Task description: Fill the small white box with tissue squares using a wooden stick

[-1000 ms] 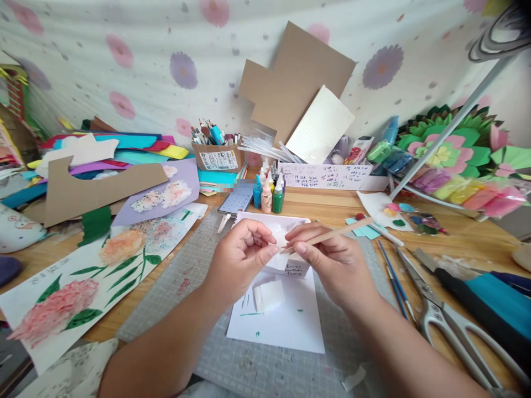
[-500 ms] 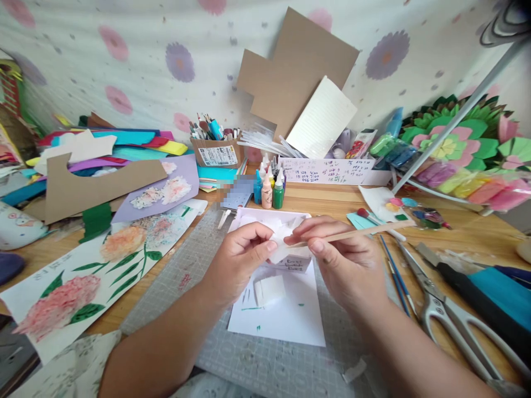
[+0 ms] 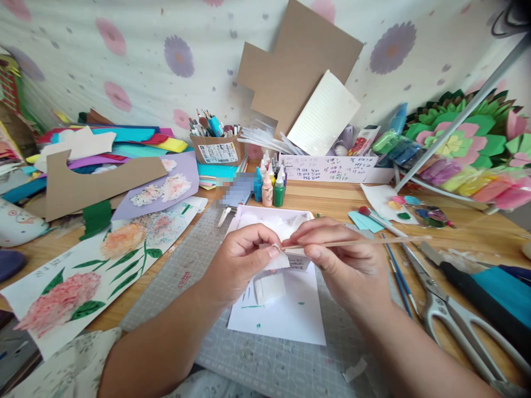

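Note:
My left hand (image 3: 244,257) pinches a small piece of white tissue paper (image 3: 279,262) between thumb and fingers. A thin wooden stick (image 3: 365,241) is held in my right hand (image 3: 348,260), and its left end meets the tissue at my left fingertips. Behind my hands stands a white paper box (image 3: 274,213) with crumpled white pieces in it. Below them a folded white wad (image 3: 269,288) rests on a white sheet (image 3: 286,320) marked with green strokes. The sheet lies on a grey cutting mat (image 3: 232,365).
Scissors (image 3: 435,304), blue brushes (image 3: 398,276) and a putty knife-like tool (image 3: 452,276) lie at the right. Paint bottles (image 3: 274,188) stand behind the box. Flower pictures (image 3: 112,276) and coloured sheets (image 3: 128,138) fill the left side.
The stick has turned closer to level, and its tip now meets the tissue. The tissue piece has shifted lower, hanging below my left fingertips. Both hands have come slightly nearer together.

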`<state>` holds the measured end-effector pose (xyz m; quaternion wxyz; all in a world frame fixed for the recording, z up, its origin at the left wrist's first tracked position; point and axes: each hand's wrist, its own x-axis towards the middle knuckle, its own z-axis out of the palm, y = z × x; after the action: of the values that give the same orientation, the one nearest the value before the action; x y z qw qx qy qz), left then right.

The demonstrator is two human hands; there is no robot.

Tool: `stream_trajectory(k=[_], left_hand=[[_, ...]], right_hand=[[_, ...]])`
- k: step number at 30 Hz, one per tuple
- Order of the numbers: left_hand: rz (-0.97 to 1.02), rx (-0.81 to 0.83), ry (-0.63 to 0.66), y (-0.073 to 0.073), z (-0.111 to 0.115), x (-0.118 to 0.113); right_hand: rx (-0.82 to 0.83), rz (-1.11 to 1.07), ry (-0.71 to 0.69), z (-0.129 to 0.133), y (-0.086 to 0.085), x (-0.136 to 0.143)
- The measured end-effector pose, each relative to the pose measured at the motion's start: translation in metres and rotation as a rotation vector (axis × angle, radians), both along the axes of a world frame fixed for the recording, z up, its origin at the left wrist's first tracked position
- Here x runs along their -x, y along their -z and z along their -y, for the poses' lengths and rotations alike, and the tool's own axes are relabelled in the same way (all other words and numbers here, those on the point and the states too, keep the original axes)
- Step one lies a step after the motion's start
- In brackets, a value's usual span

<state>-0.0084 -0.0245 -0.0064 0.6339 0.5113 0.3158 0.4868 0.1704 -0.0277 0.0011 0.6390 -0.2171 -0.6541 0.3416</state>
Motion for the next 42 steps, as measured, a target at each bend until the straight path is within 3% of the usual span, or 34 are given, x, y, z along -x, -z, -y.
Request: stream_trajectory(k=[42], left_hand=[[-0.177,-0.017,-0.008,-0.0037,-0.0002,0.0023]], right_hand=[[0.004,0.093,0.031,0.0013,-0.0051,-0.0008]])
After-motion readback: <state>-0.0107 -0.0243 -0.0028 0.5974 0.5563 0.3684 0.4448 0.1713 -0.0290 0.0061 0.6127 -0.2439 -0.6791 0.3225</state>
